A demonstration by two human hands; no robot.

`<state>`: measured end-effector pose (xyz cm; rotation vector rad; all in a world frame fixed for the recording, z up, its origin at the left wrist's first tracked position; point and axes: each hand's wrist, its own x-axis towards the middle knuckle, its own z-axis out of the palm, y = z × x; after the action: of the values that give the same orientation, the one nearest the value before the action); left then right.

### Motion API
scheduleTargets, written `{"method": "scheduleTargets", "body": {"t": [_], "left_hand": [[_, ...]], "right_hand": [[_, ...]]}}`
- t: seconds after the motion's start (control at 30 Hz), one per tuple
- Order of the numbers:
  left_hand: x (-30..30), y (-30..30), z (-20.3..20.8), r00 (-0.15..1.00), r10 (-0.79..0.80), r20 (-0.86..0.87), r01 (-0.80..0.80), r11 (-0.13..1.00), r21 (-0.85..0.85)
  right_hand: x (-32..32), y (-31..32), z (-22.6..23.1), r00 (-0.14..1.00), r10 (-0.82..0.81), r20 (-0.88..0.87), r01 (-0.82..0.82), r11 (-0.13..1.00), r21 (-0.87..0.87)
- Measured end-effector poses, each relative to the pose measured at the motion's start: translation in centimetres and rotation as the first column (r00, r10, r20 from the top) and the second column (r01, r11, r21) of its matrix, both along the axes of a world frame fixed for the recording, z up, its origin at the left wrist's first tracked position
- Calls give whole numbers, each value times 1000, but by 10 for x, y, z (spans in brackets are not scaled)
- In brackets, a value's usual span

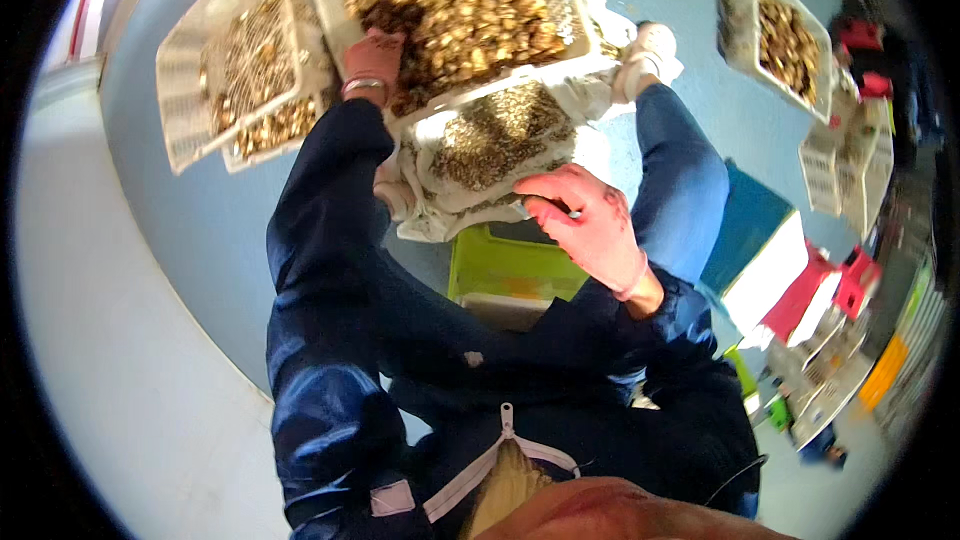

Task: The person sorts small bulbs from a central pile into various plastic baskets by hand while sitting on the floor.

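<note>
My left hand (374, 62), in a pinkish glove with a band at the wrist, reaches over the near left side of a large white basket (455, 97). It touches a dark brown clump (392, 18) among many golden-brown pieces (470, 0) that resemble mushrooms. Its fingertips are hidden there. My right hand (588, 225), gloved alike, is closed above my lap; a small glint shows between thumb and fingers, too little to name. Just beyond it, a container lined with white cloth (440, 195) holds small brown bits (490, 140).
At the left stand white baskets (180, 90) with more brown pieces. A lime-green stool or crate (520, 268) sits between my legs. Another filled basket (822, 80) is at far right, above a teal-and-white box (750, 230) and red stools (855, 280). A pale wall (110, 320) curves along the left.
</note>
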<state>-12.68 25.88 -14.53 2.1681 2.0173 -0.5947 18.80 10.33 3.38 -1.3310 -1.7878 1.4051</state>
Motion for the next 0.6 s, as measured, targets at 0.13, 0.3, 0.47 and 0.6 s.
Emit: {"method": "scheduleTargets", "body": {"t": [0.13,0.3,0.47,0.6], "left_hand": [[-28,-15,-11,979,-66,192,33,985,169],[-11,-17,-8,952,-137,275,61,962,268],[-11,-42,9,849,-43,527,-88,971,222],[-4,-40,26,800,-349,487,-32,787,616]], "right_hand": [[0,0,-8,999,43,33,-47,992,114],[10,5,-24,999,-21,35,16,992,124],[7,2,-31,998,0,71,-2,999,38],[22,-4,-38,984,-175,-35,174,985,-18]]}}
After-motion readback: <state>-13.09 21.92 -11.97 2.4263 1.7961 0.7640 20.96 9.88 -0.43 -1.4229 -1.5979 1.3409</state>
